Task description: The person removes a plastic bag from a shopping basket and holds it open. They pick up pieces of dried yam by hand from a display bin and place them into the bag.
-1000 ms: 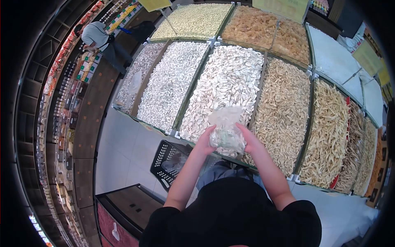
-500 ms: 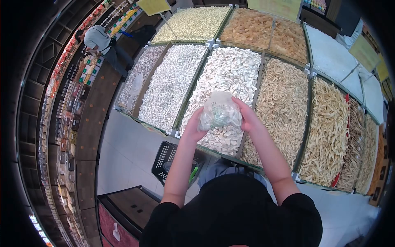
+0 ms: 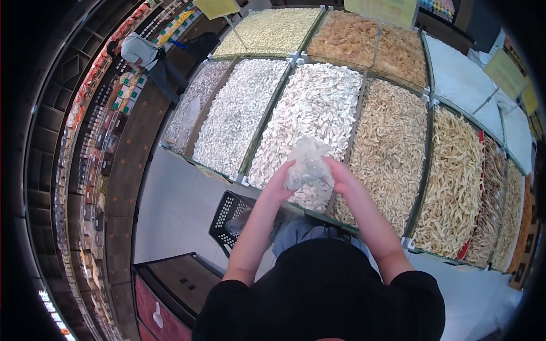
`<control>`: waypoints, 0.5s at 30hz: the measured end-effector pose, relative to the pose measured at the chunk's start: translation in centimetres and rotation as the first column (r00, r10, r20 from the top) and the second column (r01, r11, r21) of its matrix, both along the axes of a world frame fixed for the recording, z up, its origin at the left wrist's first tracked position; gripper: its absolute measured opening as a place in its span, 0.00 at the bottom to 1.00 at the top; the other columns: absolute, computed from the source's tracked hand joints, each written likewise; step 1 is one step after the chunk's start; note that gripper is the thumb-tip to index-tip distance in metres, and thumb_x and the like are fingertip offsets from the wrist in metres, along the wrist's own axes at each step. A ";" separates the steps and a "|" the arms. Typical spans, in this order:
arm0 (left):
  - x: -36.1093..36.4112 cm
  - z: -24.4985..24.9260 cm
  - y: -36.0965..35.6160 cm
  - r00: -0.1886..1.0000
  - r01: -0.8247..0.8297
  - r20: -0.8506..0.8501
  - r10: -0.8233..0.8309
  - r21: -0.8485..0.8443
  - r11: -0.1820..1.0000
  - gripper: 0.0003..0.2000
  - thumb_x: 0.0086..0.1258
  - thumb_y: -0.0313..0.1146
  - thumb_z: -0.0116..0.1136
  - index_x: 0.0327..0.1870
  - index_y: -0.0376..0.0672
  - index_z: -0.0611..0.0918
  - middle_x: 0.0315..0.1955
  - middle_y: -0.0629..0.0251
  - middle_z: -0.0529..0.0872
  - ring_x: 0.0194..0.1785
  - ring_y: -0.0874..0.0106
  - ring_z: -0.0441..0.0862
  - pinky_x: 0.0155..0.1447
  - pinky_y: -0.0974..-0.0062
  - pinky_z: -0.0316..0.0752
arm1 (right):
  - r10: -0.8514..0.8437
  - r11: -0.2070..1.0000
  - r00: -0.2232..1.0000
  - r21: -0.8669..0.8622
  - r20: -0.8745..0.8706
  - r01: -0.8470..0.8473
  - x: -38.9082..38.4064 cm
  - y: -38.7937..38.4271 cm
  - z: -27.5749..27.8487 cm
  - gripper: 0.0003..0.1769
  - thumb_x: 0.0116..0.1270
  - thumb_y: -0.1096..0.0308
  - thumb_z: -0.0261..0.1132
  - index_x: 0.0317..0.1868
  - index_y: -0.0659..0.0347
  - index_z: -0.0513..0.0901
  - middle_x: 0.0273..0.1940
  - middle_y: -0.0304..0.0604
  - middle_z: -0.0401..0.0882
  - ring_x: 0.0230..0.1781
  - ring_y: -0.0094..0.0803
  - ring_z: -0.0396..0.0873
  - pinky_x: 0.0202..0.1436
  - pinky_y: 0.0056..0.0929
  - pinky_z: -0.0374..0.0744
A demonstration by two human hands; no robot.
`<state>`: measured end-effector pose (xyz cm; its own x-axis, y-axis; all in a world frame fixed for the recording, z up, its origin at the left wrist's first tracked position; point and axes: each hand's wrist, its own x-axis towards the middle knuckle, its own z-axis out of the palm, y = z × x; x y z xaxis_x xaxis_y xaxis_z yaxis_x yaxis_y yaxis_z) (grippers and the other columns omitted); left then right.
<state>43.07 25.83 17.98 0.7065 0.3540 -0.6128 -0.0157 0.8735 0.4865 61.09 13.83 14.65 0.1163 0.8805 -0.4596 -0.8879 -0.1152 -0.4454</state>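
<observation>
A crumpled clear plastic bag point(image 3: 307, 162) is between my two hands, above the near part of a bin of flat white slices point(image 3: 318, 91). My left hand point(image 3: 280, 183) closes on the bag's left side, and my right hand point(image 3: 341, 175) closes on its right side. Something pale and greenish shows through the plastic, but I cannot make out whether it is print or contents. The bag's folds partly hide my fingertips.
Small white pieces point(image 3: 244, 108) fill the bin on the left; tan strips point(image 3: 389, 148) fill the one on the right. A black basket point(image 3: 223, 219) stands by my legs. Beside the left shelves bends another person point(image 3: 142, 54). A white scoop point(image 3: 157, 315) lies on dark red goods.
Both hands have come down slightly toward my body with the bag. Its shape has gone from rounded to more crumpled, with the top bunched.
</observation>
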 end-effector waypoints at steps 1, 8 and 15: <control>0.7 0.5 0.6 1.000 -0.012 0.004 0.012 0.039 0.999 0.24 0.82 0.44 0.51 0.71 0.37 0.74 0.64 0.55 0.83 0.66 0.61 0.82 0.70 0.60 0.78 | -0.014 0.999 0.999 0.032 0.032 0.013 0.3 1.0 0.6 0.23 0.83 0.61 0.55 0.69 0.68 0.75 0.62 0.50 0.83 0.59 0.37 0.85 0.64 0.37 0.84; 2.8 3.9 2.9 0.988 -0.127 0.099 0.117 0.097 0.987 0.24 0.83 0.43 0.51 0.72 0.36 0.72 0.63 0.54 0.82 0.65 0.60 0.83 0.68 0.61 0.79 | -0.097 0.995 0.987 0.044 0.124 0.093 2.7 3.6 4.8 0.21 0.77 0.57 0.64 0.65 0.56 0.78 0.56 0.41 0.85 0.55 0.32 0.83 0.57 0.37 0.83; 0.1 -2.2 -0.7 0.997 -0.047 -0.060 0.047 0.006 0.999 0.22 0.82 0.40 0.52 0.71 0.37 0.73 0.62 0.56 0.83 0.63 0.61 0.83 0.68 0.60 0.79 | 0.066 0.948 0.992 -0.318 0.108 -0.028 1.1 -0.6 1.6 0.15 0.75 0.56 0.66 0.56 0.51 0.80 0.43 0.36 0.83 0.32 0.25 0.78 0.19 0.16 0.66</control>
<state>43.12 25.10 15.81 0.6513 0.3887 -0.6517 -0.0274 0.8703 0.4917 62.22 13.23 16.21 0.1472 0.6989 -0.6999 -0.8223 -0.3068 -0.4793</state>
